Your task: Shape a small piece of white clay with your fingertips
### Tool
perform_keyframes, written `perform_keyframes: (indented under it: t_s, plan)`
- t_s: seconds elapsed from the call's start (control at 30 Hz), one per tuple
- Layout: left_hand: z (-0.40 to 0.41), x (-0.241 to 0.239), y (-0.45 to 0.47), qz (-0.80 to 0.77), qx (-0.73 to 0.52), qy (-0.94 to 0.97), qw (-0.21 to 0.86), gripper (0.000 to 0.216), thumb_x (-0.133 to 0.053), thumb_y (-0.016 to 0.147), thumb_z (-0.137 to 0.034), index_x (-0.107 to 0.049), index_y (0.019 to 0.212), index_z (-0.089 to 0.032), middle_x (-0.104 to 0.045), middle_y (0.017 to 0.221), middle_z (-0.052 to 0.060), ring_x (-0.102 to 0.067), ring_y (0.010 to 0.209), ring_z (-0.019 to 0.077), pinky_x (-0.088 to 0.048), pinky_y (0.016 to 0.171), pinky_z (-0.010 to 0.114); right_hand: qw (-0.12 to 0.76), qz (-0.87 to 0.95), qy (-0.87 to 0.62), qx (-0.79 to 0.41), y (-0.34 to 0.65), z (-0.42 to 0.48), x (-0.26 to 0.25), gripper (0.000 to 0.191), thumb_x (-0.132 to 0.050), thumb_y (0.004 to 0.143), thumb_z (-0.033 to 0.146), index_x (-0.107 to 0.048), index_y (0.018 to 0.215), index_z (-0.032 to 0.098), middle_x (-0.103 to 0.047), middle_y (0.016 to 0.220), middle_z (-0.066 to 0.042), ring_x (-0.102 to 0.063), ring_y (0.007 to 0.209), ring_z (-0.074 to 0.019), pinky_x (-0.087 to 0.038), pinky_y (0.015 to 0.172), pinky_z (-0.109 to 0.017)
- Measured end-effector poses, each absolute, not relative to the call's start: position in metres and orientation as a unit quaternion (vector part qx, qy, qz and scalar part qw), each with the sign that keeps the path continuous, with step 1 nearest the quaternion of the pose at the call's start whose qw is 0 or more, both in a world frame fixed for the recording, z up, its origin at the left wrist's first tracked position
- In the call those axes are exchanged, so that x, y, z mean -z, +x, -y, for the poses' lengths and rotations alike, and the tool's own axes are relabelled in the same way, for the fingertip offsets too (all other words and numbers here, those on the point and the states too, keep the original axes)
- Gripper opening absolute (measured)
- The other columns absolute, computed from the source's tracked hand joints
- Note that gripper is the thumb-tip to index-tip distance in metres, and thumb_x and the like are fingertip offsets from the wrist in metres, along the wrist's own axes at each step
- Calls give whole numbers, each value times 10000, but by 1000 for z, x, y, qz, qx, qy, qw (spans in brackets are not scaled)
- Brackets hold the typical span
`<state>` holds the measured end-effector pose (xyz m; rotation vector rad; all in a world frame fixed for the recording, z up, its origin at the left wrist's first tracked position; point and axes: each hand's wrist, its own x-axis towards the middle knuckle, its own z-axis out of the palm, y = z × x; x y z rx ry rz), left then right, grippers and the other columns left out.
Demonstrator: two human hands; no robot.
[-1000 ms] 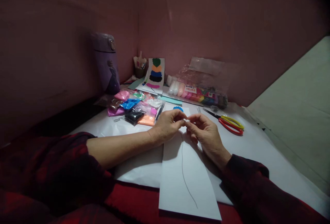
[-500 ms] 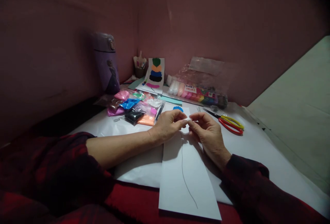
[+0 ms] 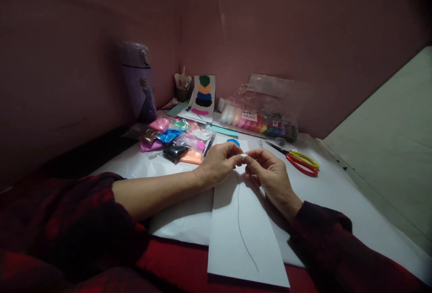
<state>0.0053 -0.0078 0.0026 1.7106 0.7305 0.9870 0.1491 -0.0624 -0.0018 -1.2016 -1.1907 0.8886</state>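
Between the fingertips of both hands is a small bit of white clay, mostly covered by the fingers. My left hand pinches it from the left with thumb and index finger. From the other side my right hand pinches it too, its remaining fingers curled below. Beneath the hands lies a long white paper strip with a thin curved line drawn down it. A rough blue clay patch shows at the strip's far end, just beyond my fingers.
Several clay packets lie left of the strip, beside a dark pen. Scissors rest on the right. Behind are a clay multipack, a sample card, a tool cup and a purple bottle.
My fingertips have come slightly closer together and shifted a little left. The white clay shows more clearly between them. Everything else stays where it was.
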Motion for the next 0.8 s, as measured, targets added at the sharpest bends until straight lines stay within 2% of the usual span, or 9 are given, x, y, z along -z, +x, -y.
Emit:
perform_keyframes:
  t_s: [0.23, 0.43, 0.8]
  plan:
    - [9, -5, 6, -310, -414, 713, 474, 77, -582, 805, -205, -596, 803, -130, -608, 688, -1, -542, 615, 77, -423, 579, 202, 587, 503, -505, -383, 149, 61, 3, 285, -766, 727, 403, -620, 776, 163, -610, 620, 15, -490, 457, -69, -321, 343, -155]
    - [9, -5, 6, -316, -424, 701, 478, 50, -567, 807, -182, -583, 813, -136, -604, 689, 1, -540, 622, 80, -417, 569, 200, 603, 480, -504, -390, 151, 59, 4, 297, -808, 667, 382, -622, 747, 164, -625, 668, 7, -518, 476, -82, -333, 345, -169]
    - [11, -9, 6, -308, -410, 690, 510, 32, -577, 801, -146, -582, 823, -123, -591, 669, -13, -549, 601, 69, -428, 569, 196, 595, 493, -504, -386, 151, 58, 5, 279, -759, 740, 379, -621, 795, 143, -612, 637, 10, -515, 432, -65, -320, 323, -149]
